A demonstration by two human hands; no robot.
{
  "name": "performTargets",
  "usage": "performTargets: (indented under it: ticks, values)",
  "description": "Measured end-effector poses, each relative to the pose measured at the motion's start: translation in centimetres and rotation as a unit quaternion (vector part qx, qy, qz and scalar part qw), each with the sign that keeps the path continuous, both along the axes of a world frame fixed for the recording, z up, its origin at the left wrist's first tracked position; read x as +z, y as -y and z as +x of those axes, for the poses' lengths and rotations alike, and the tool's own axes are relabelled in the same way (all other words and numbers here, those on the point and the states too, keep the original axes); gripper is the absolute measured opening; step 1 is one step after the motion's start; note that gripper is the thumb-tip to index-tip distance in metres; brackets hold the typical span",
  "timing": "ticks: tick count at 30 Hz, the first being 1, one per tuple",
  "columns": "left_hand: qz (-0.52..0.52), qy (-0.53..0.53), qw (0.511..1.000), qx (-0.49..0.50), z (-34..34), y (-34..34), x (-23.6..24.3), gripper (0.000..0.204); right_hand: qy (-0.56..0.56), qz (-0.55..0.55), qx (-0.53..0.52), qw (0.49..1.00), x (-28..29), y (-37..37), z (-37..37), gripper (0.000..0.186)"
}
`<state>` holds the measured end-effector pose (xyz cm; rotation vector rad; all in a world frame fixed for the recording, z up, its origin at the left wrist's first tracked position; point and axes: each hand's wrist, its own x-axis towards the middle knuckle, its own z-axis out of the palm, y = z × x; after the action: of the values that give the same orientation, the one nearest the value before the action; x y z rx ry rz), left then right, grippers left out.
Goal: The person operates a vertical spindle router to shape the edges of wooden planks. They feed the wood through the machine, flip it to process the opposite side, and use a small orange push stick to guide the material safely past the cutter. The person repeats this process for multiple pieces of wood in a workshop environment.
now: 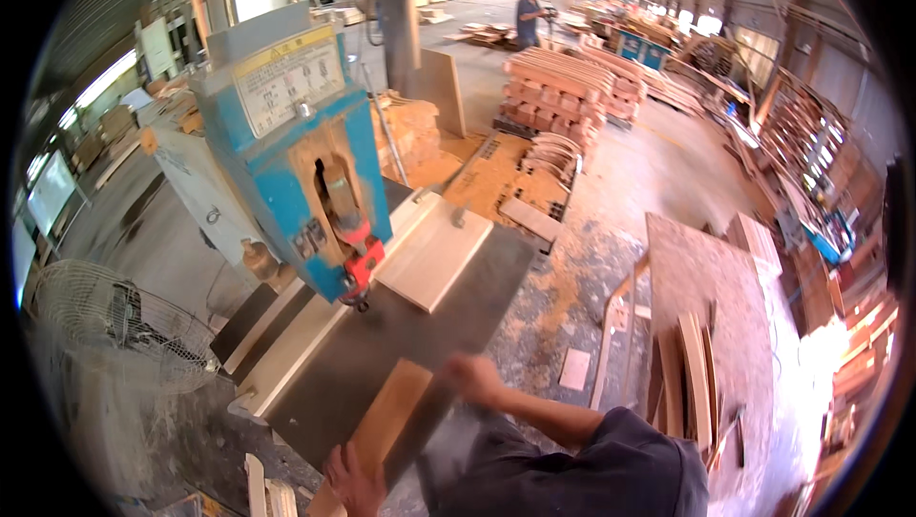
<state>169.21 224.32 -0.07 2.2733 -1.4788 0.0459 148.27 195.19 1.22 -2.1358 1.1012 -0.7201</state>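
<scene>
My left hand (353, 484) grips a narrow wooden board (391, 412) at the lower front of the dark machine table (487, 279). My right hand (472, 383) is just right of that board's far end, its fingers blurred by motion; whether it touches the board is unclear. Above the table stands a blue machine head (272, 188) with a red part (363, 264) low on its front. A pale panel (429, 255) lies beside it, and a long wooden strip (296, 355) runs along the table's left side.
A wire fan (114, 326) is at left. At right, a worktable (697, 259) holds curved pieces (692, 374). Wood stacks (553, 88) stand beyond a sawdust-covered area (506, 169); a co-worker (528, 16) stands farther back. A post (401, 11) rises behind the machine.
</scene>
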Motion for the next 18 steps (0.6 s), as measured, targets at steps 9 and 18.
performTargets:
  ticks: [9, 18]
  values:
    - [0.039, -0.003, 0.993, -0.108, 5.2, -1.9, -0.2, 0.078, -0.158, 0.069, -0.036, 0.984, -1.9, -10.8, 10.8, 0.046]
    - [0.057, 0.036, 0.996, -0.052, 11.2, -3.2, 0.5, 0.076, -0.097, 0.02, -0.113, 0.989, -4.2, -12.5, 17.0, 0.061]
